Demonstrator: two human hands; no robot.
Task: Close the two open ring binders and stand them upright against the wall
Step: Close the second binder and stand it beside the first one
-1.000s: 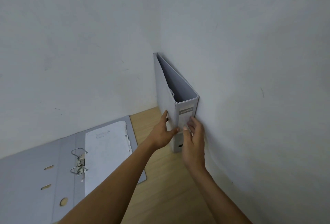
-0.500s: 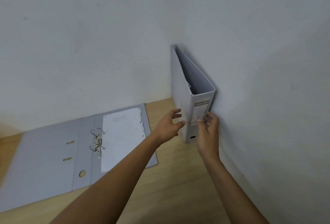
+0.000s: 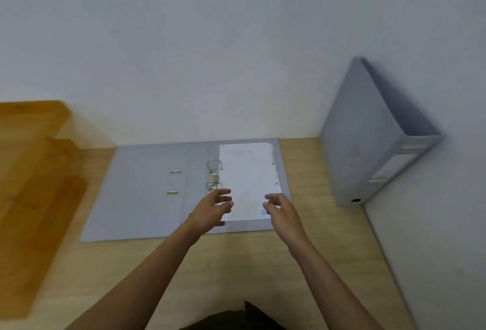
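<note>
presently, item one: flat-lying open grey cardboard ring binder [image 3: 147, 193] on the pale wooden desk [image 3: 236, 272], covers spread wide, long spread running crosswise to both forearms, spine strip and metal ring mechanism [image 3: 214, 176] pointing away from the person. item two: white punched paper sheet [image 3: 247, 179] lying on the binder's right-hand cover, just beyond both sets of fingers. item three: left hand [image 3: 213, 208], fingers loosely spread and holding nothing, hovering at the near end of the rings; whether it touches the cover cannot be told through blur. item four: right hand [image 3: 281, 211], likewise empty with curled fingers, over the sheet's near right corner. judgement: the bare left cover lies off to the left of the grip, so the left hand is the nearer one to fold it over. item five: closed grey ring binder [image 3: 368, 140], standing upright in the corner against the white wall [image 3: 236, 40], well to the right of the right hand.
</note>
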